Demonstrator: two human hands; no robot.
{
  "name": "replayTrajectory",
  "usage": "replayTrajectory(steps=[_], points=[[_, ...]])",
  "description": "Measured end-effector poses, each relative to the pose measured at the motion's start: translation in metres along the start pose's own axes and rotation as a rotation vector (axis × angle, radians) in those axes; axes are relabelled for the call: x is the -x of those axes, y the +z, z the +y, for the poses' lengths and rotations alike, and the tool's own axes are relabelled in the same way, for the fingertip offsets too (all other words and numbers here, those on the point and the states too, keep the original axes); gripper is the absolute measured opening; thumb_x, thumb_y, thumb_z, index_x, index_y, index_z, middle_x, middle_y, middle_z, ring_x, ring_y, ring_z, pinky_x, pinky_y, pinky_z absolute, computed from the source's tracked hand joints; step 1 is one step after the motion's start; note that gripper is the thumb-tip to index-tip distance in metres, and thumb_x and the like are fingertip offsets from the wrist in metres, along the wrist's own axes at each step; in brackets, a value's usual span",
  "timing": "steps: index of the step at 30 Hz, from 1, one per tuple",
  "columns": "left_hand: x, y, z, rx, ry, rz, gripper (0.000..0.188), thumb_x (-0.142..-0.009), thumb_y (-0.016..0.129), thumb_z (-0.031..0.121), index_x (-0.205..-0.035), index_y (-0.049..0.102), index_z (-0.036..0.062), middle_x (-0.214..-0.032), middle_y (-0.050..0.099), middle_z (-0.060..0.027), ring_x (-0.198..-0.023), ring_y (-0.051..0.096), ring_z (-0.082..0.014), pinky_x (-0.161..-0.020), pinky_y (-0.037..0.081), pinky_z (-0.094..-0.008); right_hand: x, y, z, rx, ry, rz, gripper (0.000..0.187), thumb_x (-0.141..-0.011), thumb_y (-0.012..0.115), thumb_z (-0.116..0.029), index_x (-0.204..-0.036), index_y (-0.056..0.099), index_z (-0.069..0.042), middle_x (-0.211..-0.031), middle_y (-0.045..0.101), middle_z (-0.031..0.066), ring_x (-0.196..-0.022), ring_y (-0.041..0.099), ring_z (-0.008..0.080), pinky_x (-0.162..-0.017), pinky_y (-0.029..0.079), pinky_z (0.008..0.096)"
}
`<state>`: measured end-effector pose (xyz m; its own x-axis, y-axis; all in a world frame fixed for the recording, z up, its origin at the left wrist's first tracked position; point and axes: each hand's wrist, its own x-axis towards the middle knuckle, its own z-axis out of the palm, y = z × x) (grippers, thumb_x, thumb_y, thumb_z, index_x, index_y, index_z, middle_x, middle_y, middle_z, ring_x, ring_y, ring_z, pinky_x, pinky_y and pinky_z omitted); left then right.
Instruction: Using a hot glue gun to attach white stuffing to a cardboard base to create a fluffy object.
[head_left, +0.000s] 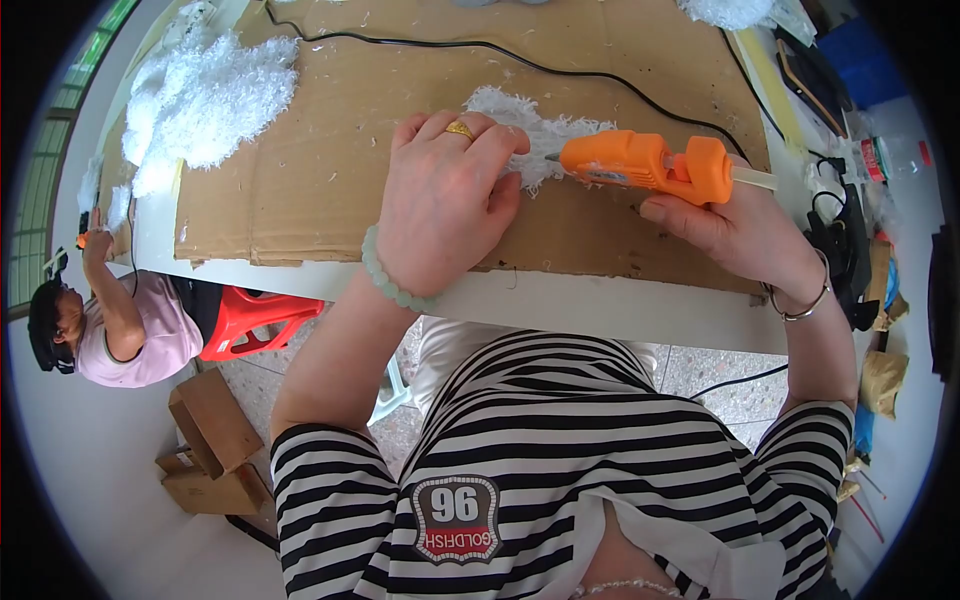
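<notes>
My right hand (745, 225) is wrapped round an orange hot glue gun (635, 162), with a whitish glue stick (753, 178) poking out of its back end. The gun's nozzle points left, at the edge of a small piece of white shaggy fabric (548, 132) lying on the cardboard. My left hand (445, 185) is curled over the left part of this piece, fingers bent and thumb tucked in. Its fingertips are partly hidden, and the piece comes out from under them.
A brown cardboard sheet (330, 180) covers the white table (640, 320). White shaggy material (215, 100) is heaped at the left. A black cord (480, 45) crosses the far side. At right stands a plastic bottle (895, 158). A co-worker (130, 325) sits at left on a red stool (250, 320).
</notes>
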<state>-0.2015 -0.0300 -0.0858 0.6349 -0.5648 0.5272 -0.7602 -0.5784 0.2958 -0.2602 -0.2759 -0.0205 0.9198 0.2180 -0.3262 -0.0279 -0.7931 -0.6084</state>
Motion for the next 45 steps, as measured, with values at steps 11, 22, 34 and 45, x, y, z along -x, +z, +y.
replayTrajectory(steps=[11,22,34,45], points=[[0.001,0.0,0.001,-0.013,-0.014,-0.006,0.021,-0.068,0.066,0.003,-0.087,0.06,0.0098,-0.085,0.064,-0.0025,-0.09,0.058,-0.0279,-0.089,0.037,-0.0407,0.001,0.0,-0.001,-0.022,-0.067,0.013,0.041,-0.085,0.062,-0.044,-0.103,0.062,-0.006,-0.073,0.062,0.0089,-0.068,0.061,0.023,-0.065,0.047,0.0314],[0.001,0.002,-0.01,0.042,-0.043,0.067,0.011,-0.079,0.058,0.002,-0.086,0.061,0.0094,-0.071,0.065,-0.0022,-0.081,0.06,-0.0274,-0.084,0.04,-0.0387,0.0,-0.004,0.007,-0.488,-0.066,0.036,0.028,-0.091,0.058,-0.026,-0.108,0.054,-0.003,-0.077,0.055,0.0018,-0.071,0.055,0.0115,-0.065,0.045,0.0267],[-0.007,0.0,0.008,-0.129,0.038,-0.005,0.022,-0.066,0.076,0.02,-0.083,0.065,0.0121,-0.071,0.064,-0.0022,-0.082,0.059,-0.0276,-0.081,0.04,-0.044,-0.023,0.023,0.011,-1.09,-0.146,0.327,0.039,-0.098,0.041,-0.038,-0.089,0.058,-0.003,-0.086,0.061,0.0066,-0.084,0.06,0.0158,-0.079,0.053,0.0324],[-0.021,0.008,-0.001,-0.217,0.04,0.004,0.008,-0.071,0.07,0.012,-0.076,0.065,0.0122,-0.073,0.064,-0.0041,-0.073,0.059,-0.0272,-0.074,0.043,-0.0417,-0.045,0.041,0.016,-1.161,-0.234,0.348,0.037,-0.096,0.048,-0.036,-0.094,0.059,-0.001,-0.086,0.063,0.0068,-0.081,0.063,0.0168,-0.078,0.053,0.0313]])
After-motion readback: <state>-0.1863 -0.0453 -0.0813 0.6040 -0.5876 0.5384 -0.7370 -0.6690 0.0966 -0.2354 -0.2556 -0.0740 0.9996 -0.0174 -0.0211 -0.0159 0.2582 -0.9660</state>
